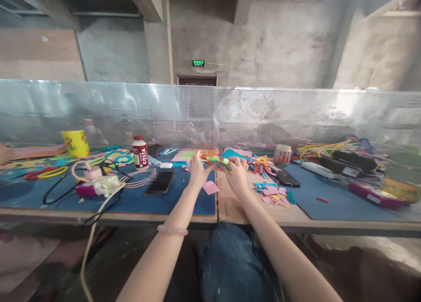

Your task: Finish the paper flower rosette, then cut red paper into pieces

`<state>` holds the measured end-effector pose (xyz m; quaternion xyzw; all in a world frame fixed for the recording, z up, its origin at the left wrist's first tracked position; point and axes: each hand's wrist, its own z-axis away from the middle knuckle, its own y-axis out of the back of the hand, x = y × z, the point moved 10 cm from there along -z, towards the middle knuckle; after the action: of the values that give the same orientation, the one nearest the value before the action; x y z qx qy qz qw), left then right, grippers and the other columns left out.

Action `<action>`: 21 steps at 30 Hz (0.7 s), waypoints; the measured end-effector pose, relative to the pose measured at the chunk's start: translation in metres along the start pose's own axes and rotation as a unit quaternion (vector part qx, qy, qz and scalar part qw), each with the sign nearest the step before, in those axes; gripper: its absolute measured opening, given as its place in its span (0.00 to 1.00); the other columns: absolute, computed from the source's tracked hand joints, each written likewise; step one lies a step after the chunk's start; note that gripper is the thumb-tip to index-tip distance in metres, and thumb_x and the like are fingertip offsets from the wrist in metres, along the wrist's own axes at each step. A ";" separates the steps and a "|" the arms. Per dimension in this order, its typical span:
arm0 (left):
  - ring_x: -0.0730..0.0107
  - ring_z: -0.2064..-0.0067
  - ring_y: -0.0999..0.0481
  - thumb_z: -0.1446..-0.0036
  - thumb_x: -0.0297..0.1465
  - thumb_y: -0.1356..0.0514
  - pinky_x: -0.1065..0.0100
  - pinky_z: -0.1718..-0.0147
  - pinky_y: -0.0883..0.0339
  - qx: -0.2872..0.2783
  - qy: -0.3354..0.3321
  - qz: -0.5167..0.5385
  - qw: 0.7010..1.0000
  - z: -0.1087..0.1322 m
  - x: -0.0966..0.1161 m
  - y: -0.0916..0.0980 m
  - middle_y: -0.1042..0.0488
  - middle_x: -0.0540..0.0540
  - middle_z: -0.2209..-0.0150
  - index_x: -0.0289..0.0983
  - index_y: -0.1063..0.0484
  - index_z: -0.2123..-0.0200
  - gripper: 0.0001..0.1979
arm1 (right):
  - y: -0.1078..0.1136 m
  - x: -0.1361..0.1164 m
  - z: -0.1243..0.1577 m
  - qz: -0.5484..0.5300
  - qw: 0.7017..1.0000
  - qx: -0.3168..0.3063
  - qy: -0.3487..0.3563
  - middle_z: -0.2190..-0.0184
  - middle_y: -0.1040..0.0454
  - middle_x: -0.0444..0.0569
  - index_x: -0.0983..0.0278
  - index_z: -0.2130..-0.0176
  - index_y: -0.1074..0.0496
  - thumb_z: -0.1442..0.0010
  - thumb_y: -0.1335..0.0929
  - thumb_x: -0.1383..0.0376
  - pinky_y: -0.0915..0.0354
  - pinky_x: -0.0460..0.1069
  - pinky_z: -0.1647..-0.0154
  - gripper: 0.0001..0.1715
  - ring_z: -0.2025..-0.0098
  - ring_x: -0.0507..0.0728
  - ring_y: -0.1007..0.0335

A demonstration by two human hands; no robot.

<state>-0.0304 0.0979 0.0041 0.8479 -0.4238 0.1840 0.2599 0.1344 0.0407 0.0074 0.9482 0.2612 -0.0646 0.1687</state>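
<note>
I find my right hand [237, 168] gripping folded paper [217, 160]; left hand [196, 169] — closure I cannot tell. Blue mat [183, 200] separates it from the phone [164, 182] — counter edge [296, 225] lies nearer the body.

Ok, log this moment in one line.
left hand: at green paper | right hand: holding green paper | pink paper: between forearms | paper flower: at right
</note>
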 end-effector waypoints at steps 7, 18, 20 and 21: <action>0.52 0.39 0.48 0.70 0.34 0.29 0.59 0.44 0.52 -0.029 0.139 0.261 0.955 0.001 -0.029 -0.017 0.47 0.32 0.42 0.33 0.53 0.42 0.53 | -0.003 -0.006 0.002 0.039 0.999 -0.014 0.028 0.59 0.31 0.49 0.61 0.66 0.28 0.43 0.35 0.61 0.49 0.54 0.56 0.07 0.57 0.60 0.46; 0.56 0.51 0.30 0.65 0.34 0.30 0.52 0.52 0.44 -0.122 0.266 0.365 0.884 0.018 -0.028 -0.035 0.31 0.37 0.50 0.41 0.46 0.46 0.43 | -0.005 0.003 0.000 -0.052 0.998 -0.023 -0.021 0.63 0.31 0.50 0.62 0.67 0.30 0.42 0.37 0.57 0.46 0.55 0.55 0.12 0.58 0.60 0.44; 0.53 0.50 0.31 0.65 0.35 0.30 0.47 0.52 0.47 -0.160 0.289 0.372 0.867 0.023 -0.028 -0.039 0.29 0.38 0.52 0.41 0.36 0.53 0.32 | -0.010 0.002 -0.001 -0.079 0.996 -0.039 -0.020 0.66 0.30 0.49 0.62 0.66 0.31 0.42 0.37 0.58 0.44 0.53 0.57 0.11 0.60 0.59 0.41; 0.53 0.50 0.31 0.64 0.35 0.30 0.47 0.52 0.47 -0.175 0.296 0.375 0.861 0.025 -0.027 -0.041 0.28 0.39 0.53 0.41 0.32 0.58 0.27 | -0.012 0.001 -0.001 -0.090 0.995 -0.047 -0.019 0.67 0.30 0.49 0.62 0.66 0.31 0.42 0.37 0.58 0.42 0.52 0.58 0.11 0.61 0.58 0.39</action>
<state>-0.0105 0.1206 -0.0420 0.4708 -0.6384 0.4324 0.4287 0.1290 0.0505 0.0044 0.9106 0.3447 -0.0851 0.2115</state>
